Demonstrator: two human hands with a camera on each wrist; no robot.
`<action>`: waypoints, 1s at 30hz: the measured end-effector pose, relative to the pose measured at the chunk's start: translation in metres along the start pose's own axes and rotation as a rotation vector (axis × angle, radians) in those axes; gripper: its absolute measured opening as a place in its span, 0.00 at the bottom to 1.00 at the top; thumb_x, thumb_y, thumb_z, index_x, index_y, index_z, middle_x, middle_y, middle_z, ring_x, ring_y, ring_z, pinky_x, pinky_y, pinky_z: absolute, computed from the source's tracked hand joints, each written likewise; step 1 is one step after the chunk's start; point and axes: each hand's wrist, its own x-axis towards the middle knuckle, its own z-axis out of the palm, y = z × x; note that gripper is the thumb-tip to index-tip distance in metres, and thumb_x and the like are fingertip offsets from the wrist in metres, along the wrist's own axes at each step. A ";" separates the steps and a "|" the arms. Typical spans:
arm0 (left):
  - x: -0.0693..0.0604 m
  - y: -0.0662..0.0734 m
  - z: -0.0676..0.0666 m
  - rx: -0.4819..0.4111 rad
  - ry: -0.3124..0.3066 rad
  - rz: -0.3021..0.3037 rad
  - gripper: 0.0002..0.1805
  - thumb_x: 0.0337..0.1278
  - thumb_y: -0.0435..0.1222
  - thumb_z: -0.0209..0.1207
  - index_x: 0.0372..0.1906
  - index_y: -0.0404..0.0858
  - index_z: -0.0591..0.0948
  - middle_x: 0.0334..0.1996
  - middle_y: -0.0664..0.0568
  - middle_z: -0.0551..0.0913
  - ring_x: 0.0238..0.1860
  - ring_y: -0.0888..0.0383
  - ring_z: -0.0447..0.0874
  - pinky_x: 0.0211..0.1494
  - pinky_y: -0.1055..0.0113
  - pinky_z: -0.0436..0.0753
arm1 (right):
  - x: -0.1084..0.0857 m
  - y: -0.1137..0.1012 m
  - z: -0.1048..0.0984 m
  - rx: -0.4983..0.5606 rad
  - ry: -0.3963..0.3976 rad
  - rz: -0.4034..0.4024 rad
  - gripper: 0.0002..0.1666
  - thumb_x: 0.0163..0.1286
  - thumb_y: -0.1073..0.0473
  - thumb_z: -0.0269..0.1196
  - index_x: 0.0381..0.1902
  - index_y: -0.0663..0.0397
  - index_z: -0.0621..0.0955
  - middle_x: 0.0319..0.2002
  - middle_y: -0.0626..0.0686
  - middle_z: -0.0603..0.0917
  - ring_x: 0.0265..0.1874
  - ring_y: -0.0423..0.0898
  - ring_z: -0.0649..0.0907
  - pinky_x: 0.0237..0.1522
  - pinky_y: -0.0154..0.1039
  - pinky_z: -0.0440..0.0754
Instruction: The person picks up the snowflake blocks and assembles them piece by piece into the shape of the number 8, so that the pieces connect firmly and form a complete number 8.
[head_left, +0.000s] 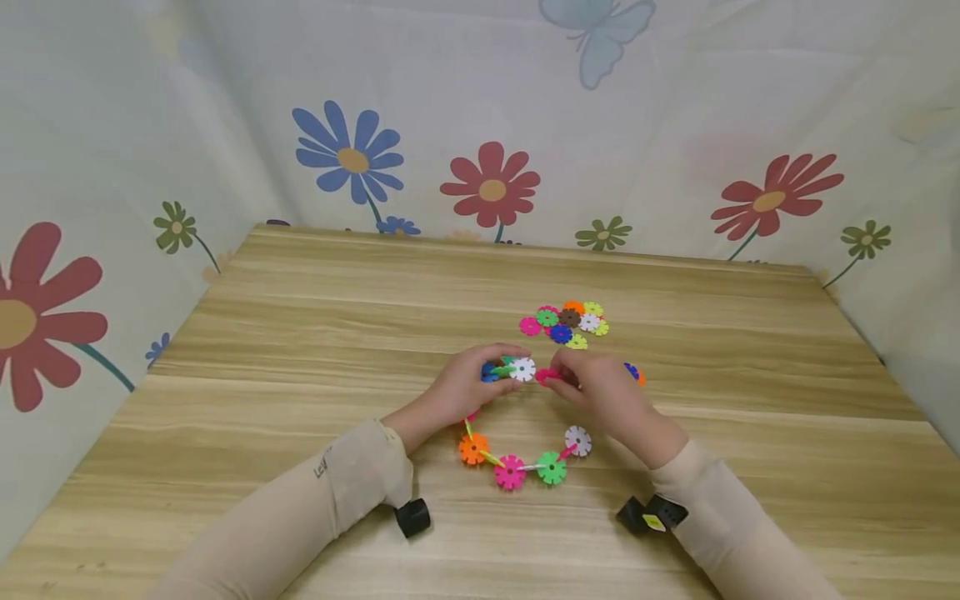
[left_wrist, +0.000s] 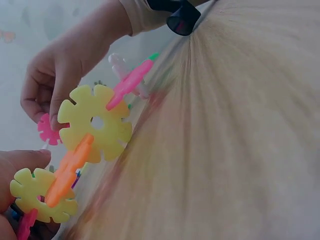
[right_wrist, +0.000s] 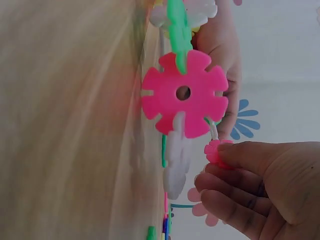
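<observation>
A curved chain of notched plastic discs runs over the wooden table, with an orange disc (head_left: 473, 449), a pink disc (head_left: 510, 472) and a green disc (head_left: 551, 468) along its near side. My left hand (head_left: 459, 385) grips the chain's far left part, where a white disc (head_left: 522, 369) shows at the fingertips. Between thumb and fingers, my right hand (head_left: 611, 400) pinches a pink disc (head_left: 547, 377) close to that white disc. The right wrist view shows the pinched pink disc (right_wrist: 214, 151) at the white one's edge; whether they are joined I cannot tell.
Beyond the hands lies a loose pile of discs, among them a brown disc (head_left: 570, 318) and a blue disc (head_left: 561, 334). Another blue disc (head_left: 632, 370) and an orange one lie just past my right hand. A flower-printed curtain (head_left: 420, 108) hangs behind the table (head_left: 360, 292).
</observation>
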 end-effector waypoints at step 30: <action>-0.004 0.009 0.011 -0.031 0.094 -0.043 0.20 0.59 0.38 0.63 0.57 0.42 0.79 0.58 0.46 0.80 0.59 0.49 0.77 0.64 0.53 0.74 | -0.001 -0.002 0.025 0.055 0.191 -0.021 0.09 0.63 0.62 0.66 0.27 0.53 0.76 0.22 0.48 0.79 0.20 0.38 0.71 0.23 0.29 0.70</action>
